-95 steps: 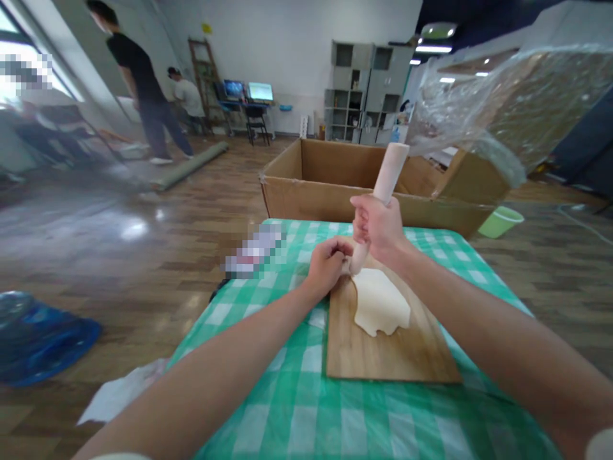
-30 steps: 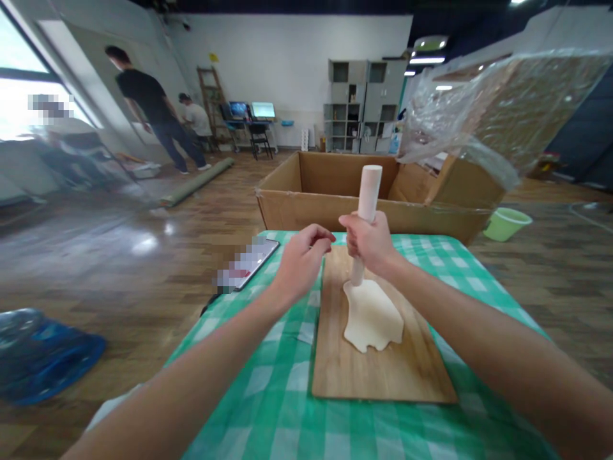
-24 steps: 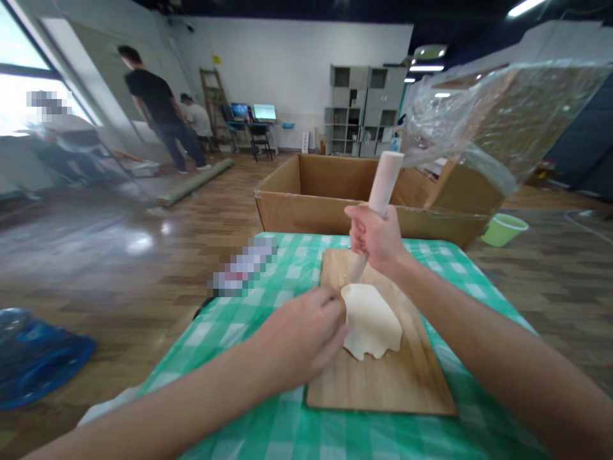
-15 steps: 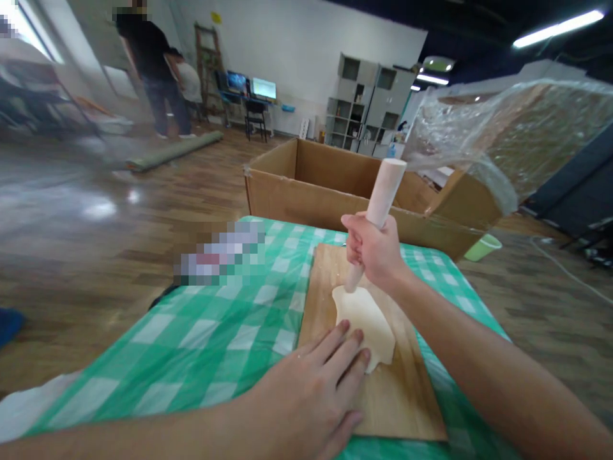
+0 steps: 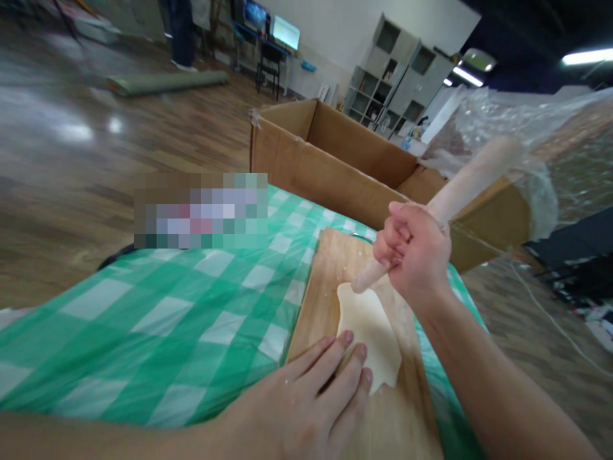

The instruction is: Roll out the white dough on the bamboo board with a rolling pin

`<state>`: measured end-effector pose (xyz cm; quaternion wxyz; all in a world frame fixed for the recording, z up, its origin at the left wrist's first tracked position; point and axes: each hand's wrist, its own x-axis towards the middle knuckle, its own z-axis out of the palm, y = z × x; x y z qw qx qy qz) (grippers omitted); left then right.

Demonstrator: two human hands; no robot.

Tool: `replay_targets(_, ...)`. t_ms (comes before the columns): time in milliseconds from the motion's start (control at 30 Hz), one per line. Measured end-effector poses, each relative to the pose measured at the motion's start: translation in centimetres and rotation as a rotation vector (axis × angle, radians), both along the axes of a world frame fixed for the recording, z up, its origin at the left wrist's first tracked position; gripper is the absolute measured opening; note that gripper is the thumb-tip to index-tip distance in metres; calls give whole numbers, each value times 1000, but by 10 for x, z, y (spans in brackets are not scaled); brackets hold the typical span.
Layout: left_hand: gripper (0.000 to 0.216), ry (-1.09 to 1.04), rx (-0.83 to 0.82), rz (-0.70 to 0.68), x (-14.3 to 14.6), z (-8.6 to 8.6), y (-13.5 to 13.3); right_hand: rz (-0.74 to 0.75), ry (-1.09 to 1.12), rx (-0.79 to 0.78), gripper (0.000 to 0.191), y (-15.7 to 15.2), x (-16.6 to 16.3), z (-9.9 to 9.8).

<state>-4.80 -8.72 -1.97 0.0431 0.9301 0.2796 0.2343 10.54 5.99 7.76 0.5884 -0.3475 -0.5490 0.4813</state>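
Observation:
A flat, pale sheet of dough (image 5: pixel 376 338) with uneven edges lies on a wooden board (image 5: pixel 311 306). My left hand (image 5: pixel 320 390) is open, its outstretched fingertips resting on the dough's left side. My right hand (image 5: pixel 416 249) is wrapped round a wooden rolling pin (image 5: pixel 469 179). The pin slants up to the right, its lower end at the far edge of the dough; whether it presses in I cannot tell. The pin's upper end is blurred. Part of the dough's near left edge is hidden under my left fingers.
A green and white checked cloth (image 5: pixel 158 319) covers the table under the board. Just behind the table stands a large open cardboard box (image 5: pixel 325 153), with plastic wrap (image 5: pixel 502 121) at its right. A rolled mat (image 5: pixel 167 83) lies on the floor, and a person's legs (image 5: pixel 181 35) show beyond it.
The rolling pin has tipped over to the right, with my right hand turning along with it. My left hand stays on the dough. The whole view has tilted and dropped lower.

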Motion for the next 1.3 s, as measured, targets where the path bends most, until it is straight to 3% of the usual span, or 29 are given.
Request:
replay_targets(200,51,-7,-16,1,-2,1,-3,-68,49,-110,47,-3,24,8)
replay_targets(433,66,49,-74,31,3,0,-9,-72,57,-88,46,-6,35,2)
replay_targets(633,60,26,-63,11,1,-1,-5,-91,78,-97,46,-8,52,0)
replay_targets(833,65,1,-104,24,2,0,-6,-54,-7,-42,48,-13,36,0)
replay_targets(1067,57,-5,-19,-17,-2,-3,-1,-41,13,-37,49,-26,34,7)
replay_targets(1300,67,55,-58,-27,0,-3,-2,-76,-3,13,48,-34,20,-3)
